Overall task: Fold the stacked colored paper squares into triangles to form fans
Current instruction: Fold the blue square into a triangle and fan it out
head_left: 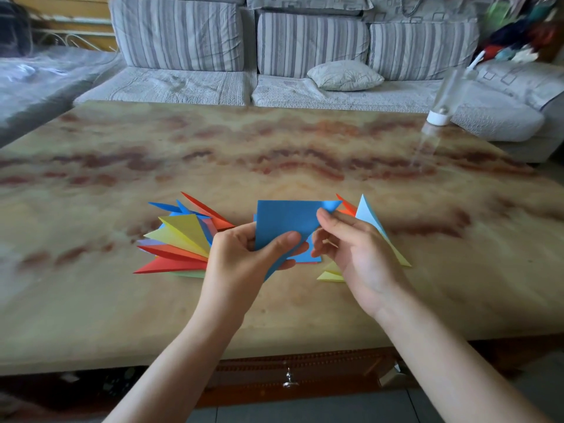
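While folded triangles spread on either side, we bend a blue square [283, 221] just above the marbled table [274, 154].

Our left hand [241, 257] pinches the sheet's lower edge between thumb and fingers; our right hand [351, 242] nips its upper right corner, which curls over. A large fan [183, 236] lies left, a smaller fan [367, 213] right. We judge the work well advanced: only a thin stack [316, 257] shows beneath, unfolded.

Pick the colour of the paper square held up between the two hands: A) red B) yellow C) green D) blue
D: the blue paper square is pinched between the left hand and the right hand, while the red, yellow and green pieces lie folded on the table.
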Available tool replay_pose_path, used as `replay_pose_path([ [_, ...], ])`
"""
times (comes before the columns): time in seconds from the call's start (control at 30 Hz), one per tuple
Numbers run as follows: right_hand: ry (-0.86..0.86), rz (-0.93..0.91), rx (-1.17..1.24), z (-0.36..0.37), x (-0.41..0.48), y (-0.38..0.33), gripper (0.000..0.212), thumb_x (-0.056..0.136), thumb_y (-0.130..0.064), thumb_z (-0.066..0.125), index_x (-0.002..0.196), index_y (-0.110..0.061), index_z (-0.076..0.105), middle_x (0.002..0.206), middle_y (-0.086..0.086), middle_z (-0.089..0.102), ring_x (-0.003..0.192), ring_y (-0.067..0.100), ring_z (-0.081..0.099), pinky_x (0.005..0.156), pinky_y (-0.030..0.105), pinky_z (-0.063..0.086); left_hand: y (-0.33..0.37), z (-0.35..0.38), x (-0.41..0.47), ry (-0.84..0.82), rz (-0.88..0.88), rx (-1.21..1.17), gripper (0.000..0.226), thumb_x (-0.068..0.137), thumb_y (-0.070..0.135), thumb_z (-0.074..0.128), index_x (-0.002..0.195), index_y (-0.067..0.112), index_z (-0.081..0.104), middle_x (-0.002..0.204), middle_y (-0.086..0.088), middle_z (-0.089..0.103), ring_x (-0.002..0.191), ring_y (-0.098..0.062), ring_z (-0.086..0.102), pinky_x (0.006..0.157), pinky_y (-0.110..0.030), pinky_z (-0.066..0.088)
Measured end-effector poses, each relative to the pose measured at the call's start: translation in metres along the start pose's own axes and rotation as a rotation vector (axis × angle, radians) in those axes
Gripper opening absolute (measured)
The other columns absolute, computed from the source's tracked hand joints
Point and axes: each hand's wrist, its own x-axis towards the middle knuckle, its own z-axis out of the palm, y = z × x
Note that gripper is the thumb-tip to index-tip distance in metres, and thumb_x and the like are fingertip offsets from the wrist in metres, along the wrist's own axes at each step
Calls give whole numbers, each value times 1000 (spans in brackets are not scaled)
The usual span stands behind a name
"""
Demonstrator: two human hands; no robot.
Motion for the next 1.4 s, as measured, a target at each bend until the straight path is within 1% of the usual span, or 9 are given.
replay_pose_path([
  [0.4, 78, -79, 181, -10, 10, -6, 26, 94, -15, 45, 92, -11, 71, 75, 0, 69, 60, 9, 58, 57, 18, 45, -1, -5, -1, 30, -46, -88, 14, 77, 10, 71, 90, 6, 72, 84, -10, 75, 81, -18, 73, 67, -23, 58],
  [0.57, 85, -29, 56, -14, 9, -7, 27, 93, -26, 49, 83, -16, 73, 83, 4, 72, 63, 12, 59, 60, 23, 47, 1, -10, 0, 29, -93, -134, 24, 72, 15, 71, 92, 3, 71, 85, -8, 76, 83, -18, 73, 65, -21, 57],
  [0.67, 30, -8, -108, -7, 3, -4, 27, 74, -46, 68, 71, -20, 74, 76, -1, 69, 63, 13, 60, 58, 23, 49, 0, -7, -3, 7, -98, -121, 29, 68, 19, 71, 93, 4, 71, 85, -7, 76, 83, -17, 73, 64, -21, 57],
  [0.83, 55, -119, -278, -4, 1, 0, 7, 80, -11, 71, 72, -11, 70, 62, 0, 65, 60, 11, 61, 61, 22, 52, -1, -5, -2, -40, -126, -31, 25, 76, 20, 70, 98, 8, 70, 88, -4, 76, 84, -17, 73, 67, -25, 58],
  [0.93, 8, -141, -337, -8, 3, -3, 6, 82, -9, 69, 77, -10, 70, 63, 0, 68, 57, 11, 62, 60, 21, 52, 0, -7, 0, 4, -78, 90, 18, 77, 32, 68, 87, 19, 72, 84, 1, 76, 82, -13, 72, 71, -27, 58],
  [1.03, -44, -144, -408, -12, 4, -4, 4, 83, -9, 68, 84, -5, 70, 70, 5, 69, 58, 12, 60, 61, 22, 51, 1, -10, 4, 35, -56, 39, 9, 87, 19, 62, 88, 17, 71, 78, 5, 75, 75, -5, 70, 61, -18, 55],
  [1.23, -65, -331, -419, -12, 2, 1, 35, 91, 1, 51, 111, -27, 57, 95, 0, 65, 69, 15, 63, 66, 33, 56, -1, -14, 5, 56, -137, -155, 14, 90, 11, 57, 95, 10, 70, 88, -2, 75, 76, -11, 70, 61, -19, 55],
  [1.3, -161, -386, -497, -11, -1, 2, 47, 86, 9, 49, 107, -31, 61, 106, -6, 55, 82, 12, 62, 76, 33, 55, -1, -15, 6, 66, -163, -231, 15, 91, 11, 55, 98, 10, 69, 89, -1, 74, 76, -9, 69, 61, -18, 54],
  [1.4, -238, -358, -606, -9, -2, 3, 37, 76, -7, 64, 88, -42, 70, 109, -19, 48, 97, 8, 59, 89, 27, 50, -1, -15, 6, 61, -175, -292, 15, 92, 10, 53, 96, 10, 68, 84, 2, 74, 72, -8, 69, 62, -18, 55],
])
